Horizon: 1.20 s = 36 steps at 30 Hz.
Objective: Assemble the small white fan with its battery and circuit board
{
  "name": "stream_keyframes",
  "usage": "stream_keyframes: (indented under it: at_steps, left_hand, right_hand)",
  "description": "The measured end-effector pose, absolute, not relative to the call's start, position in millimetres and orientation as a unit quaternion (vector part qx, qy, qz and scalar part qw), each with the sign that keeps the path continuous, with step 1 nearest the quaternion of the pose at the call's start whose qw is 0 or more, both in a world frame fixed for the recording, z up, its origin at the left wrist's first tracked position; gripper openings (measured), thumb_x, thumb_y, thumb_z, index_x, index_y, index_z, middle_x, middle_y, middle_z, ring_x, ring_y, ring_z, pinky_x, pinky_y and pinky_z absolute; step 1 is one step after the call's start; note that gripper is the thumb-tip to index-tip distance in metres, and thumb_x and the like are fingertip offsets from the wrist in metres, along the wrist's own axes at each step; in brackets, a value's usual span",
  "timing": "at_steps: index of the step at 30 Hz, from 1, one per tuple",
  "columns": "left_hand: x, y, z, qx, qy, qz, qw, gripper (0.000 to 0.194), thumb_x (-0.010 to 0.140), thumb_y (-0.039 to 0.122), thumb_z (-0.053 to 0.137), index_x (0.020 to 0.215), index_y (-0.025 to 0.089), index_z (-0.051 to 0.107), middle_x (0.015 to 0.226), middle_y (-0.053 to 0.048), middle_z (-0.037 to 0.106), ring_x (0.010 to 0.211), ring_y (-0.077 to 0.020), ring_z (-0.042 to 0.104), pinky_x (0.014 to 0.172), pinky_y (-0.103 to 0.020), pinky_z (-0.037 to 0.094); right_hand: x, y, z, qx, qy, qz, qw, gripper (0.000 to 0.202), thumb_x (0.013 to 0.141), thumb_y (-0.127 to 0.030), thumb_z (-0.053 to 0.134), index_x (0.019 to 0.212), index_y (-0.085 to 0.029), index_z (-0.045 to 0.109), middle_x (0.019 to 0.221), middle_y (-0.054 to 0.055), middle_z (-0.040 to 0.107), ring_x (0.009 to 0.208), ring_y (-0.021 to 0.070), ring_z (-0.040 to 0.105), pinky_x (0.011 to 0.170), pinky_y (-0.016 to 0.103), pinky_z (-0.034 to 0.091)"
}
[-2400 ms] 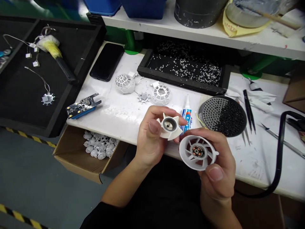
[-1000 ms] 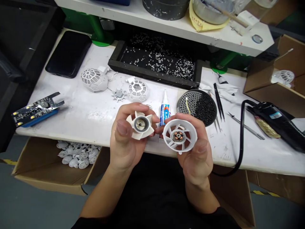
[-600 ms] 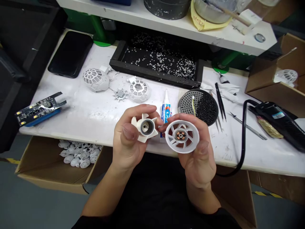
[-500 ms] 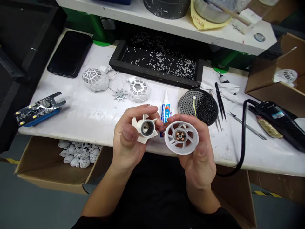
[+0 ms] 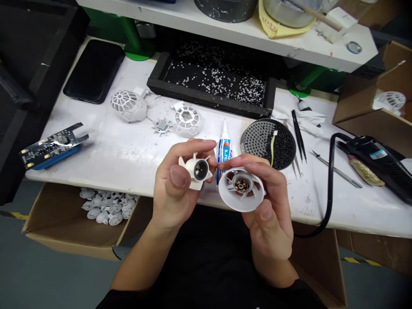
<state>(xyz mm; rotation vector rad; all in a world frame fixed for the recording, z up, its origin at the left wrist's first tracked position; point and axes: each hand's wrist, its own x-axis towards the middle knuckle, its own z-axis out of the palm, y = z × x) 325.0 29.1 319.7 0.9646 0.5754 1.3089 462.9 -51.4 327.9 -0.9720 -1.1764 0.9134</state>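
Observation:
Between the thumb and fingers of my left hand (image 5: pixel 175 184) is a small white fan impeller (image 5: pixel 195 172), its hollow hub and thin centre shaft turned toward my right hand. My right hand (image 5: pixel 272 206) grips a round white fan housing (image 5: pixel 242 201) by its rim; copper motor coils show at its centre. A yellow wire (image 5: pixel 273 148) with a white plug rises behind the right fingers. The two parts are held apart, side by side above the bench edge. Just behind them lies a blue and white glue tube (image 5: pixel 224 148), partly covered by my fingers.
White vented shells (image 5: pixel 128 106) and a small star-shaped part (image 5: pixel 162 126) lie left of centre. A round dish of black pellets (image 5: pixel 285 148), tweezers (image 5: pixel 299 136), a craft knife (image 5: pixel 336 169) and a corded black tool (image 5: pixel 381 165) are at right. A circuit board (image 5: pixel 53 146) lies far left.
The right hand has tilted the fan housing, so its deep rim now shows and the yellow wire has swung right. The impeller has turned slightly, its hub facing more to the right.

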Motion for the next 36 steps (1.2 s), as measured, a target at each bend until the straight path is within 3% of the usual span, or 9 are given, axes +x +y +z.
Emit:
stream_keyframes:
  at_steps: [10, 15, 19, 24, 29, 36]
  left_hand:
    - [324.7, 29.6, 320.5, 0.436, 0.226, 0.573, 0.656, 0.044, 0.100, 0.068, 0.061, 0.110, 0.030, 0.082, 0.088, -0.005, 0.065, 0.068, -0.0160, 0.057, 0.056, -0.030, 0.049]
    - [324.8, 29.0, 320.5, 0.434, 0.240, 0.573, 0.653, 0.046, 0.097, 0.070, 0.063, 0.108, 0.029, 0.082, 0.088, -0.006, 0.065, 0.074, -0.0180, 0.059, 0.057, -0.029, 0.049]
    - [324.4, 28.1, 320.1, 0.440, 0.238, 0.577, 0.646, 0.047, 0.102, 0.068, 0.058, 0.112, 0.029, 0.082, 0.090, -0.005, 0.066, 0.078, -0.0175, 0.059, 0.061, -0.028, 0.051]
    - [324.1, 28.1, 320.3, 0.441, 0.232, 0.575, 0.649, 0.046, 0.102, 0.066, 0.059, 0.113, 0.028, 0.081, 0.091, -0.005, 0.066, 0.079, -0.0170, 0.060, 0.061, -0.027, 0.052]
    - [324.3, 28.8, 321.6, 0.439, 0.242, 0.571, 0.650, 0.047, 0.098, 0.070, 0.062, 0.110, 0.028, 0.080, 0.088, -0.005, 0.067, 0.074, -0.0162, 0.059, 0.059, -0.026, 0.051]
    - [323.1, 29.6, 318.6, 0.431, 0.224, 0.570, 0.663, 0.047, 0.096, 0.070, 0.065, 0.111, 0.027, 0.079, 0.090, -0.004, 0.066, 0.069, -0.0142, 0.058, 0.058, -0.026, 0.051]
  right_hand:
    - [460.4, -49.7, 323.5, -0.422, -0.478, 0.410, 0.652, 0.040, 0.106, -0.046, 0.057, 0.144, -0.036, 0.062, 0.146, 0.008, 0.060, 0.136, 0.0391, 0.061, 0.114, 0.070, 0.051]
    - [457.5, -47.2, 318.7, -0.442, -0.460, 0.395, 0.661, 0.042, 0.104, -0.055, 0.062, 0.143, -0.039, 0.062, 0.143, 0.007, 0.061, 0.138, 0.0375, 0.060, 0.120, 0.072, 0.045]
    - [456.9, -45.5, 316.4, -0.453, -0.452, 0.390, 0.663, 0.041, 0.102, -0.059, 0.064, 0.140, -0.043, 0.063, 0.139, 0.007, 0.061, 0.133, 0.0372, 0.063, 0.117, 0.070, 0.048]
    - [456.3, -44.7, 316.0, -0.437, -0.443, 0.391, 0.678, 0.044, 0.101, -0.055, 0.067, 0.140, -0.036, 0.064, 0.136, 0.009, 0.063, 0.128, 0.0374, 0.064, 0.115, 0.069, 0.049]
    - [456.9, -47.3, 318.9, -0.435, -0.452, 0.404, 0.666, 0.040, 0.104, -0.048, 0.060, 0.142, -0.035, 0.062, 0.140, 0.008, 0.062, 0.137, 0.0377, 0.060, 0.124, 0.071, 0.041]
    - [457.4, -48.5, 321.0, -0.421, -0.451, 0.416, 0.667, 0.039, 0.105, -0.042, 0.056, 0.143, -0.032, 0.060, 0.142, 0.011, 0.061, 0.136, 0.0384, 0.061, 0.119, 0.071, 0.045]
